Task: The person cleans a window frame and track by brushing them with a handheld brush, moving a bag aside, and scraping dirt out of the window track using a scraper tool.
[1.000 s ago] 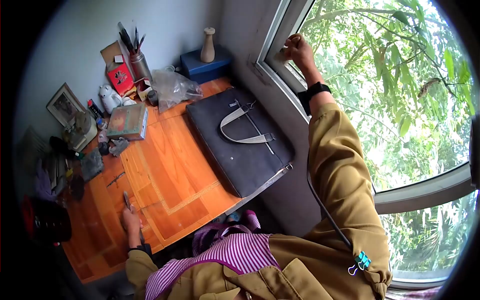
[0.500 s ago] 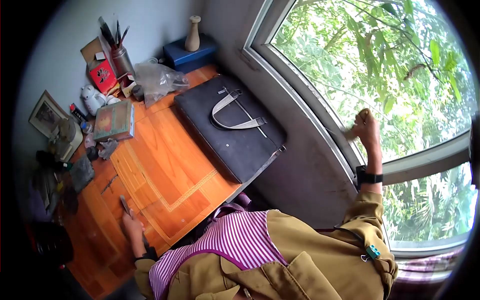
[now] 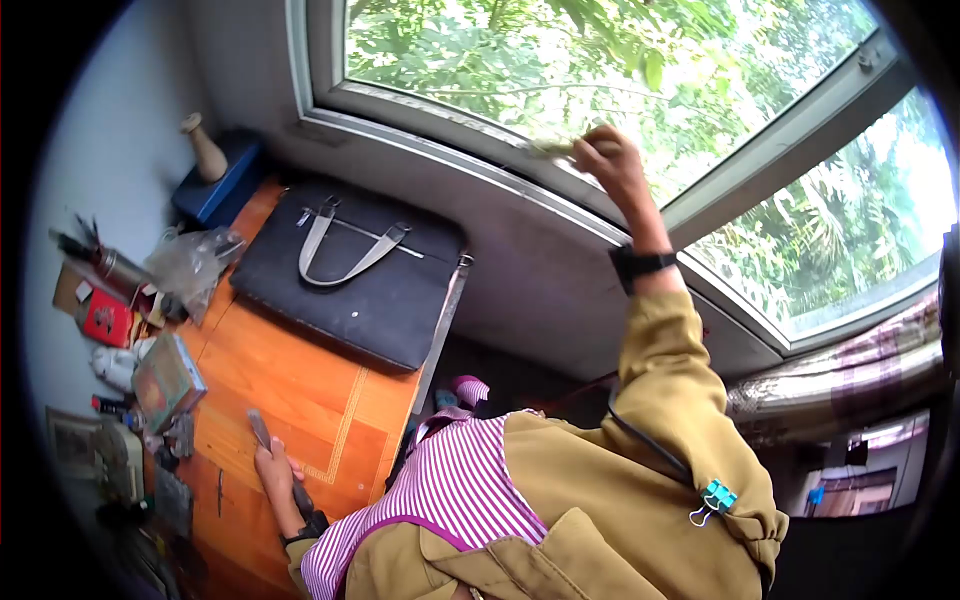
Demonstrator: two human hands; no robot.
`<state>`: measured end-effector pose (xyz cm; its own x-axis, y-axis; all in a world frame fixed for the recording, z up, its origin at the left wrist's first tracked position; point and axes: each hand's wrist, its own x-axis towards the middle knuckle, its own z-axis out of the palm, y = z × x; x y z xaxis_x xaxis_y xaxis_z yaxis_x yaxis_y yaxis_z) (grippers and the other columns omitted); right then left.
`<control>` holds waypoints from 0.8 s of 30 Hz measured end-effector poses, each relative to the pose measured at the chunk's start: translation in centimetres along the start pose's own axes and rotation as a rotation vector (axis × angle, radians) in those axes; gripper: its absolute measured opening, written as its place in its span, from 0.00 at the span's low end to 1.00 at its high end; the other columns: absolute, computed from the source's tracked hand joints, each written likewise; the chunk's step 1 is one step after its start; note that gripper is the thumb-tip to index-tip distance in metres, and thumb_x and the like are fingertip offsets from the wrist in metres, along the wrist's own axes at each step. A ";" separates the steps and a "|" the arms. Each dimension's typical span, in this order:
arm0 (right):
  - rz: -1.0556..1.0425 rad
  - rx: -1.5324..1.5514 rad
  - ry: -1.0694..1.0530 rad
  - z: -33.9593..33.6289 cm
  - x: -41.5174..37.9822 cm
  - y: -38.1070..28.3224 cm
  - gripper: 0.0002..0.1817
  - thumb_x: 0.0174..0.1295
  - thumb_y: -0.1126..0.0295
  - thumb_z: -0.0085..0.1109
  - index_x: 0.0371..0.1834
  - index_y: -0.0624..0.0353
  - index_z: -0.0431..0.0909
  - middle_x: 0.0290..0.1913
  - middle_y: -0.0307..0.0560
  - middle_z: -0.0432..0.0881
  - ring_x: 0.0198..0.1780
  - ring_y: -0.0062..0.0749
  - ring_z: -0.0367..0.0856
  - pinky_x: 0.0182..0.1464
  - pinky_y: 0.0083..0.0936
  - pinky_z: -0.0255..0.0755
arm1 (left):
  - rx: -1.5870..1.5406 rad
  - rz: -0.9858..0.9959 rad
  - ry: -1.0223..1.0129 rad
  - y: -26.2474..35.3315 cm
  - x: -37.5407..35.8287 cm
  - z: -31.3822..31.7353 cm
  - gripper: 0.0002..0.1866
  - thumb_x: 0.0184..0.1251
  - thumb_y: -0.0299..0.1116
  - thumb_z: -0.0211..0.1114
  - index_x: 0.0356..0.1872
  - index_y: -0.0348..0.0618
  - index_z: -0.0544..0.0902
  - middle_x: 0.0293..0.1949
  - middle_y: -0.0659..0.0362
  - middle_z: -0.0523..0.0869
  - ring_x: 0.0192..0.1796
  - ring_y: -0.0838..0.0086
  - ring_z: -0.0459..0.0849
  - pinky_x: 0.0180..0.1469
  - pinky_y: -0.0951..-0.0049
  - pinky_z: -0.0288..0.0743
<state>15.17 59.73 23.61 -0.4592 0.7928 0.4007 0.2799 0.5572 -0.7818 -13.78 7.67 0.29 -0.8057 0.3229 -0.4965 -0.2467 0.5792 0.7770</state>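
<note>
Dark bag (image 3: pixel 347 275) on wooden table (image 3: pixel 275 385)

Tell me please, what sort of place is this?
Probably a room in a home: a wooden desk with a bag on it stands near a window, and there is a patterned curtain.

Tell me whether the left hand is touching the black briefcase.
Apart. The head view shows a stretch of orange tabletop between the left hand and the black briefcase.

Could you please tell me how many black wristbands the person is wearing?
2: the right band, below the right hand, and the left band, behind the left hand. The sleeves may hide more.
</note>
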 end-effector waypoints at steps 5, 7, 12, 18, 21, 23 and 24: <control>0.278 -0.245 0.147 -10.9 -7.5 0.0 0.08 0.60 0.68 0.60 0.30 0.61 0.75 0.25 0.41 0.81 0.28 0.20 0.82 0.28 0.15 0.75 | 0.070 -0.044 0.002 0.0 0.1 0.0 0.16 0.71 0.37 0.46 0.41 0.31 0.71 0.10 0.56 0.71 0.07 0.71 0.70 0.09 0.74 0.64; 0.277 -0.204 0.171 -10.9 -7.6 -0.9 0.08 0.60 0.68 0.59 0.29 0.60 0.76 0.25 0.39 0.81 0.26 0.19 0.81 0.27 0.15 0.75 | 0.110 -0.035 0.037 0.6 0.1 0.4 0.17 0.71 0.37 0.45 0.45 0.30 0.71 0.10 0.55 0.71 0.07 0.71 0.70 0.08 0.73 0.64; 0.152 -0.285 0.411 -8.8 -6.1 -0.6 0.07 0.59 0.71 0.60 0.26 0.60 0.75 0.18 0.39 0.79 0.24 0.16 0.81 0.23 0.15 0.71 | 0.098 -0.028 0.046 -0.3 0.3 0.4 0.15 0.71 0.37 0.46 0.40 0.32 0.71 0.09 0.56 0.70 0.07 0.71 0.69 0.08 0.73 0.63; 0.063 -0.447 0.466 -6.0 -5.6 1.6 0.08 0.59 0.71 0.58 0.25 0.59 0.72 0.17 0.41 0.77 0.14 0.19 0.75 0.16 0.18 0.67 | 0.116 0.005 0.109 -0.2 -0.4 0.9 0.15 0.71 0.38 0.46 0.35 0.33 0.70 0.09 0.55 0.70 0.06 0.71 0.68 0.08 0.73 0.63; 0.106 -0.053 0.482 -6.0 -5.0 -1.8 0.10 0.62 0.71 0.55 0.24 0.59 0.69 0.16 0.37 0.75 0.15 0.16 0.75 0.14 0.14 0.64 | 0.109 0.022 0.117 0.0 -0.3 0.9 0.15 0.71 0.38 0.46 0.37 0.33 0.71 0.09 0.55 0.70 0.06 0.71 0.68 0.08 0.73 0.63; 0.005 -0.218 0.532 -6.7 -5.0 -1.8 0.10 0.62 0.72 0.55 0.23 0.59 0.69 0.14 0.36 0.74 0.14 0.15 0.74 0.14 0.13 0.64 | 0.130 0.007 0.132 -0.2 -0.2 1.1 0.15 0.71 0.38 0.46 0.38 0.32 0.71 0.09 0.55 0.70 0.06 0.72 0.67 0.08 0.73 0.63; -0.063 -0.413 0.502 -7.4 -5.1 0.1 0.10 0.61 0.73 0.55 0.23 0.58 0.69 0.13 0.36 0.74 0.14 0.13 0.73 0.14 0.13 0.63 | 0.133 -0.006 0.134 -0.3 -0.1 1.1 0.15 0.71 0.38 0.46 0.38 0.32 0.71 0.09 0.55 0.70 0.06 0.72 0.67 0.08 0.73 0.63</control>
<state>23.76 57.60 25.03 -0.0641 0.7187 0.6924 0.6124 0.5761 -0.5413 -13.00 8.28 -0.34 -0.8711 0.2220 -0.4380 -0.1855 0.6772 0.7120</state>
